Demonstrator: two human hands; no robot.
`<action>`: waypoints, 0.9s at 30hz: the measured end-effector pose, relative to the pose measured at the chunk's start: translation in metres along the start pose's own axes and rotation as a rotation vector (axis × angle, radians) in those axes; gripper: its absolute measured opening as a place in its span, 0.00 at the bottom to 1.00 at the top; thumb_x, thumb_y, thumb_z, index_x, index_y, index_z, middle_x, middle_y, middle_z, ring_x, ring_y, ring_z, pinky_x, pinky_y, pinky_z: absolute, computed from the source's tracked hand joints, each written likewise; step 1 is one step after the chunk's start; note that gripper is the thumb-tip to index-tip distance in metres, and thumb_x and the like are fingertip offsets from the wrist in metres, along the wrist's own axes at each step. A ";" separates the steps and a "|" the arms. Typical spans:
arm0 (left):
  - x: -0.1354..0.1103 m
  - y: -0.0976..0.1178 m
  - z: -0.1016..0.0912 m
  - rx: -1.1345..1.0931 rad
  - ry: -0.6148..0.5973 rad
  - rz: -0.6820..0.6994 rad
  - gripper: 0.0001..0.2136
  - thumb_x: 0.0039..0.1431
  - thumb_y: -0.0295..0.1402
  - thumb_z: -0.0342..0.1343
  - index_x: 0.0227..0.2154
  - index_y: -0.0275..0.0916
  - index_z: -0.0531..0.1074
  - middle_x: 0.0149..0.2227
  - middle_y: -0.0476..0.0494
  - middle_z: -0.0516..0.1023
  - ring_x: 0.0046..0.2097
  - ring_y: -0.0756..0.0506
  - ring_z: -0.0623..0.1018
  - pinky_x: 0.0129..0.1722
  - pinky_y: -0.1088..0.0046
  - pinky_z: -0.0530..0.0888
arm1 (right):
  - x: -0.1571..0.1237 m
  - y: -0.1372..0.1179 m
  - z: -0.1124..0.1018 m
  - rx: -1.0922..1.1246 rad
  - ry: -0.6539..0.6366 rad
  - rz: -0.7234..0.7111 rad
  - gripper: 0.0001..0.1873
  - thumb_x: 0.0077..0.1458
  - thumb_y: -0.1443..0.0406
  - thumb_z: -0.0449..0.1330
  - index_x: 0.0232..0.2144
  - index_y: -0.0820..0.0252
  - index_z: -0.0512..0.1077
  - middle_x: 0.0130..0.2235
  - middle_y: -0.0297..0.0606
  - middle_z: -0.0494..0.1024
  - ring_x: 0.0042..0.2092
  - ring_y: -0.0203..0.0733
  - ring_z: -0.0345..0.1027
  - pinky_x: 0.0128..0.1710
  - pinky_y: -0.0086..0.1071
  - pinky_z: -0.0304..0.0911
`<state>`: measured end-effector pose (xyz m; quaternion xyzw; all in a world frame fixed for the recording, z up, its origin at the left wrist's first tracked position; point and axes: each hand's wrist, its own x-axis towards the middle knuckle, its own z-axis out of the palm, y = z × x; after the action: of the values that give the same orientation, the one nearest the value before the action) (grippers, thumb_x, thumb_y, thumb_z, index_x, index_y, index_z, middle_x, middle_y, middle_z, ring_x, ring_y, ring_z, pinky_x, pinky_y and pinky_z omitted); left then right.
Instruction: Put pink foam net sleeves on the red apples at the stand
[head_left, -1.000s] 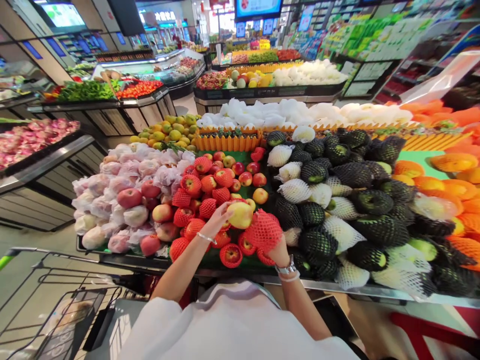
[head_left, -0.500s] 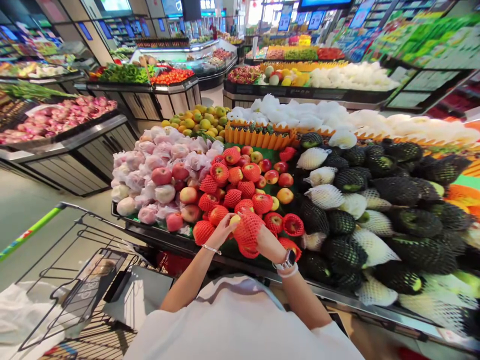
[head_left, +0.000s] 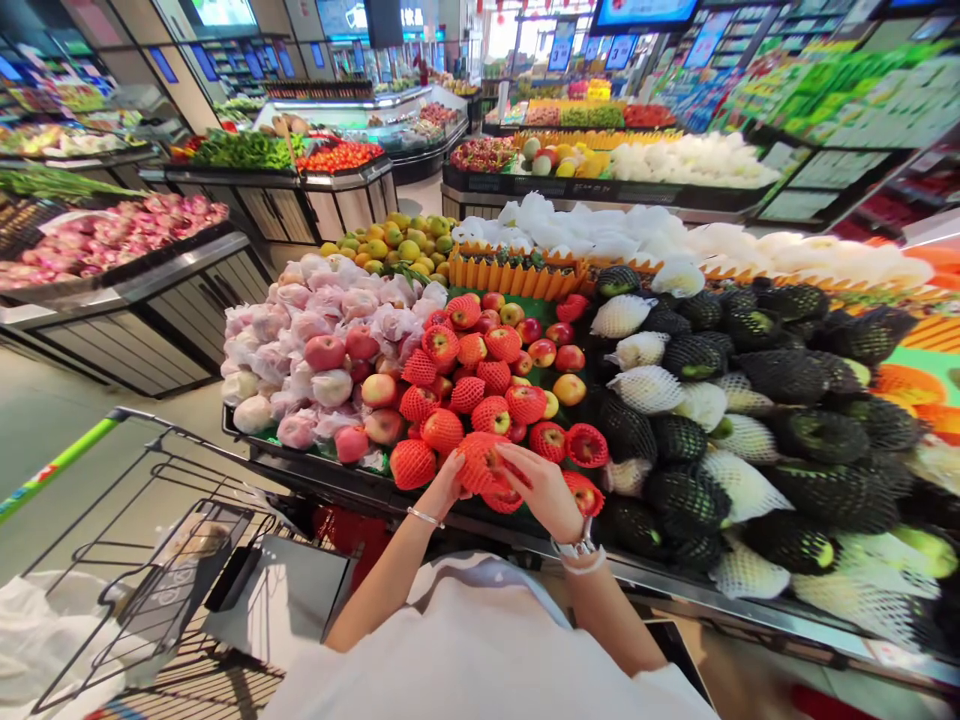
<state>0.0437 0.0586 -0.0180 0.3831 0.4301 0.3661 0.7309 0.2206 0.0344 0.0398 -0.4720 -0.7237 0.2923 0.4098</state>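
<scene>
An apple in a red foam net point(head_left: 480, 463) is held between my two hands at the front edge of the apple display. My left hand point(head_left: 448, 484) grips it from the left, with the thumb side against the net. My right hand point(head_left: 546, 488) has its fingertips on the net's right side, palm down. The net covers most of the fruit, and its underside is hidden. Just beyond my hands lie several other netted apples point(head_left: 442, 430), mixed with bare red apples point(head_left: 570, 358).
Paper-wrapped fruit point(head_left: 289, 315) is piled to the left, and dark fruit in black and white nets point(head_left: 694, 410) to the right. A wire shopping cart point(head_left: 142, 440) stands at my left. Yellow-green fruit point(head_left: 409, 248) sits behind the apples.
The red net has gone from my right hand and wrist onto the apple, covering the pale part that showed. My right hand has drawn back to the net's right side.
</scene>
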 end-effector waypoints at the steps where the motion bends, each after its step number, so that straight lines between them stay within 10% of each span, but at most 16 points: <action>1: 0.000 0.000 -0.001 -0.037 -0.007 -0.012 0.36 0.45 0.62 0.54 0.50 0.40 0.64 0.39 0.41 0.73 0.28 0.49 0.69 0.21 0.78 0.58 | -0.001 -0.002 -0.001 -0.026 0.046 -0.031 0.15 0.61 0.66 0.54 0.48 0.57 0.74 0.48 0.43 0.77 0.50 0.46 0.72 0.52 0.43 0.68; 13: -0.015 0.012 0.000 -0.333 -0.119 -0.111 0.36 0.40 0.60 0.63 0.47 0.37 0.71 0.41 0.41 0.76 0.29 0.49 0.71 0.23 0.77 0.65 | -0.001 0.003 0.004 -0.089 -0.166 -0.091 0.42 0.39 0.82 0.50 0.59 0.57 0.60 0.60 0.46 0.62 0.62 0.48 0.56 0.62 0.48 0.56; 18: -0.017 0.003 0.003 -0.444 -0.034 -0.052 0.29 0.41 0.46 0.70 0.45 0.39 0.74 0.50 0.39 0.75 0.48 0.42 0.76 0.45 0.69 0.73 | -0.001 0.001 0.009 -0.017 -0.190 -0.098 0.38 0.45 0.80 0.54 0.59 0.55 0.59 0.61 0.45 0.60 0.63 0.46 0.54 0.63 0.47 0.54; 23: -0.020 0.007 -0.003 -0.448 0.099 -0.143 0.29 0.51 0.56 0.58 0.46 0.37 0.74 0.44 0.37 0.78 0.36 0.43 0.78 0.29 0.71 0.73 | -0.004 0.002 0.001 0.085 -0.095 -0.049 0.25 0.57 0.66 0.60 0.56 0.52 0.63 0.57 0.43 0.66 0.59 0.45 0.60 0.59 0.47 0.59; 27: -0.025 0.020 -0.001 -0.471 0.095 -0.092 0.23 0.60 0.52 0.50 0.46 0.39 0.74 0.48 0.38 0.77 0.46 0.40 0.77 0.39 0.65 0.75 | -0.013 0.006 0.000 0.041 -0.042 -0.112 0.21 0.57 0.61 0.62 0.52 0.50 0.67 0.51 0.42 0.71 0.55 0.47 0.64 0.56 0.48 0.61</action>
<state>0.0294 0.0459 0.0079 0.1644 0.3839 0.4402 0.7949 0.2258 0.0249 0.0312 -0.4162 -0.7511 0.2935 0.4200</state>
